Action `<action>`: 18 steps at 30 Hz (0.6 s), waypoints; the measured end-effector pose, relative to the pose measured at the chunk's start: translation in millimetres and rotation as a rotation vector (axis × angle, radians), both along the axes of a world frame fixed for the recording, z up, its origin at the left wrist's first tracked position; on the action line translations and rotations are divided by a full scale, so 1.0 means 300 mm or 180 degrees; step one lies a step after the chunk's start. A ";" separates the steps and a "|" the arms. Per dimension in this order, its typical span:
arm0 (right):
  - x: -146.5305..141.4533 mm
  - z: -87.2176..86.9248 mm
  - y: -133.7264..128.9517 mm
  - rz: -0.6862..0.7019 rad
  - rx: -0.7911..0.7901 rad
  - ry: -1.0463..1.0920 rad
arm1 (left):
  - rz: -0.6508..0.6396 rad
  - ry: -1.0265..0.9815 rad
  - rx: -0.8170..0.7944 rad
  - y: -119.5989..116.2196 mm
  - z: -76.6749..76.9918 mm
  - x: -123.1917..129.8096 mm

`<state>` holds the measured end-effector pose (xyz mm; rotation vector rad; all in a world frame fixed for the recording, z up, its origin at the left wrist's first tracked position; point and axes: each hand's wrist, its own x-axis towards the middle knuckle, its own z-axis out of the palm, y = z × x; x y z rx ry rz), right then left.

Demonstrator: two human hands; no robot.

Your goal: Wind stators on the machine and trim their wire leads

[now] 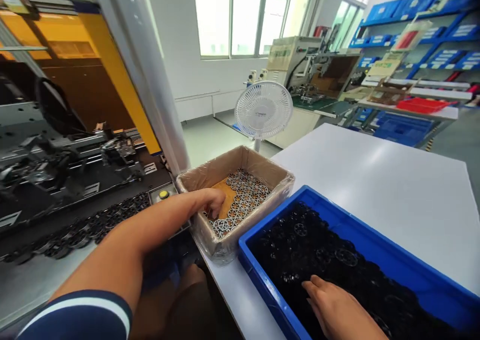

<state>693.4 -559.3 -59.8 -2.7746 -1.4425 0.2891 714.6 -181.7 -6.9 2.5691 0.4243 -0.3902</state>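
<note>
Table point(375, 175), bin point(262, 275), box point(264, 169): both hands busy

Table takes up the right of my view. On it sits the blue bin, running out past the lower right edge. The box, wrapped in clear film, is at its upper left corner; touching or just apart, I can't tell. The fan point(262, 111) stands behind the box.

Left hand point(215, 201) reaches down inside the box, fingers bent, tips at the near end of the rings point(249, 195). Pinching one? Can't tell from here. Right hand point(330, 300) lies over the black parts point(300, 230) in the bin, fingers near together and pointing down into the heap; no grip that I can confirm.

Rings lie close-packed on an orange sheet point(230, 196), with a bare patch by the left hand.

My judgement on handling: left fingers low and light, on one ring's rim, so neighbours keep their rows. Right hand should work from the top of the heap, not dig; those parts look apt to snag.

Poor spots: left fingertips shadowed, box's near corner partly behind the forearm, right wrist cut off by the frame. Black on black hides single outlines and the heap's depth.
</note>
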 end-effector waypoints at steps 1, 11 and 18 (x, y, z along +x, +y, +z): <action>-0.001 0.007 0.004 0.0019 0.0075 0.0043 | 0.0018 -0.0020 -0.0133 0.000 0.029 -0.010; 0.004 0.054 0.024 0.0183 0.1133 0.0395 | 0.0802 -0.2263 -0.1758 -0.122 0.156 -0.545; -0.125 0.247 0.108 0.0131 0.1930 0.0480 | 0.1002 -0.3085 -0.2764 -0.363 0.076 -0.952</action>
